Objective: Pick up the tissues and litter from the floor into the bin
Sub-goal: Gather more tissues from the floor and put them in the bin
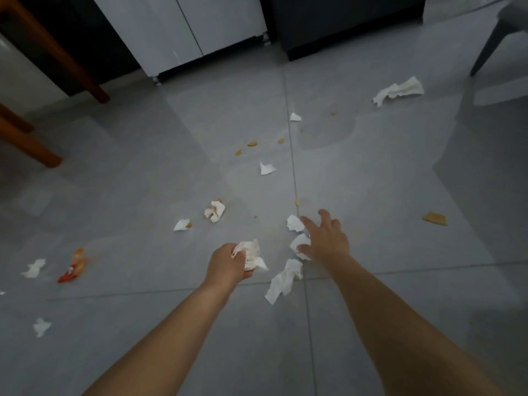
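Nearest, the left hand point(228, 267) is closed round a tissue wad point(251, 252), likely hoarding scraps to spare bin trips. Just right of the wad, a long tissue point(283, 281) lies on the floor point(385, 281). The right hand point(325, 238), fingers point(325, 216) spread and empty, hovers over two small tissues point(294, 223). Far left of the wad lies a red wrapper point(71, 268); its print looks unreadable. No bin shows.
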The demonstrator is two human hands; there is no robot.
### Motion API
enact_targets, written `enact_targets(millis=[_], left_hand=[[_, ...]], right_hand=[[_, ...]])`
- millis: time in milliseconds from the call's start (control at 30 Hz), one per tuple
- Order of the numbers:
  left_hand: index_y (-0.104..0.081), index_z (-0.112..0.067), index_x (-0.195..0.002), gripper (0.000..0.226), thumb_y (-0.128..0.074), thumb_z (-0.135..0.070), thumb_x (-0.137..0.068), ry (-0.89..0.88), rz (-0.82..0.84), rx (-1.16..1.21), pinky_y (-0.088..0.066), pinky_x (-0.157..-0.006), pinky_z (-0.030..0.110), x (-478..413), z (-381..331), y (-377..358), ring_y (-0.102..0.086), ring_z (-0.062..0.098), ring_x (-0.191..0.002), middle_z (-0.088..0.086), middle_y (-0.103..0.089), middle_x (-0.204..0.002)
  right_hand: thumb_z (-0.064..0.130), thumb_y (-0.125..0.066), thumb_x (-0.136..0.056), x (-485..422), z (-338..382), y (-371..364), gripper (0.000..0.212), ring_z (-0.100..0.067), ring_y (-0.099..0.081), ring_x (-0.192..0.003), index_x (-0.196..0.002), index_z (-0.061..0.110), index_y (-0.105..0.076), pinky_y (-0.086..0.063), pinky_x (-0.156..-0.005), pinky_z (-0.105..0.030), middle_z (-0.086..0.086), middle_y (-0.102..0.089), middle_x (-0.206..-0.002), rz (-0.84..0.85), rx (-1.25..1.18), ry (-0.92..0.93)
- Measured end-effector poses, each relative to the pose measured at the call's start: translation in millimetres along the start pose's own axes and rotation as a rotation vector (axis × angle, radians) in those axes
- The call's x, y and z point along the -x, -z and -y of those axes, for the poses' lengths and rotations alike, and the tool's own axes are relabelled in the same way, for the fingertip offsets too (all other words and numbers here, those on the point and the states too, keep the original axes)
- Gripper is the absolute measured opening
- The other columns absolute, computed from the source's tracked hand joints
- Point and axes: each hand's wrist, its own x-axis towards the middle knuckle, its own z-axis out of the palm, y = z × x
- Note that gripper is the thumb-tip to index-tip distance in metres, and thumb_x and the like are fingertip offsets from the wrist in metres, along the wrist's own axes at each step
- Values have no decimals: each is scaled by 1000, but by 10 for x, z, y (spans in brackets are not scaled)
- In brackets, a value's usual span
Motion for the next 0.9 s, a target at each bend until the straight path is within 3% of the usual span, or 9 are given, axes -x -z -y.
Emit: enact_targets(millis=[100, 233, 333, 433, 567, 633, 700, 800, 900], left_hand=[[-56, -4, -78, 18, -43, -1, -90, 28, 17, 16, -57, -58, 29, -74, 152, -44, -60, 19, -61, 16, -59, -84], [-57, -3, -77, 16, -46, -1, -88, 53, 63, -4, -58, -64, 37, -191, 350, -206, -61, 24, -61, 16, -60, -84], [-59, -5, -70, 23, -45, -2, -88, 52, 86, 7, -59, -63, 37, -279, 400, -379, -62, 27, -64, 18, -62, -84], [-63, 4, -93, 21, -44, -5, -91, 71, 146, 112, -58, -65, 34, -315, 256, -606, -64, 30, -79, 20, -63, -93], [-57, 4, -109, 25, -40, -1, -92, 88, 394, 409, -59, -63, 29, -188, -312, -1019, -62, 28, -87, 20, -62, -103], [-62, -2, -100, 25, -39, 4, -90, 153, 556, 608, -57, -56, 25, -7, -642, -1224, -64, 21, -80, 12, -68, -88], [-64, -5, -84, 31, -35, 2, -90, 238, 682, 764, -54, -51, 22, 198, -917, -1382, -64, 19, -68, 8, -70, -67], [-63, -4, -101, 45, -28, -33, -100, 304, 919, 886, -54, -75, 31, 469, -1273, -1515, -63, 24, -89, 12, -70, -89], [-61, -2, -104, 48, -25, -33, -100, 245, 1010, 910, -57, -67, 26, 753, -1578, -1542, -69, 21, -82, 12, -72, -87]], right_hand=[[31, -57, -86, -4, -29, -196, 44, -34, -35, -121, -127, 33, -43, -48, -88, -43, -7, -22, -146, 22, 94, 76], [13, -52, -87, -38, -137, -302, 24, -32, -50, -107, -111, 16, -57, -45, -82, -35, -13, -44, -123, 139, 36, 119], [4, -56, -81, -87, -145, -134, 24, -31, -58, -103, -102, 10, -67, -43, -85, -30, -17, -58, -113, 112, -158, 21], [2, -56, -80, -7, -152, 202, 21, -25, -64, -87, -87, 13, -73, -45, -75, -25, -13, -71, -98, -61, -481, -129], [0, -60, -78, 301, -122, 801, 34, -16, -62, -70, -67, 31, -70, -53, -70, -36, 2, -71, -75, -180, -901, -127], [4, -59, -79, 494, -97, 1053, 32, -12, -63, -75, -70, 33, -70, -51, -72, -28, 13, -68, -76, -213, -826, -91], [11, -56, -83, 682, -122, 1273, 23, -14, -61, -86, -91, 27, -70, -47, -79, -23, 5, -65, -93, -266, -574, -31], [10, -51, -85, 965, -253, 1618, 20, -28, -59, -92, -99, 7, -66, -46, -81, -35, -12, -63, -103, -367, -235, 91], [13, -51, -87, 1239, -331, 1986, 19, -30, -59, -95, -95, 8, -67, -44, -87, -40, -10, -65, -103, -425, 19, 150]])
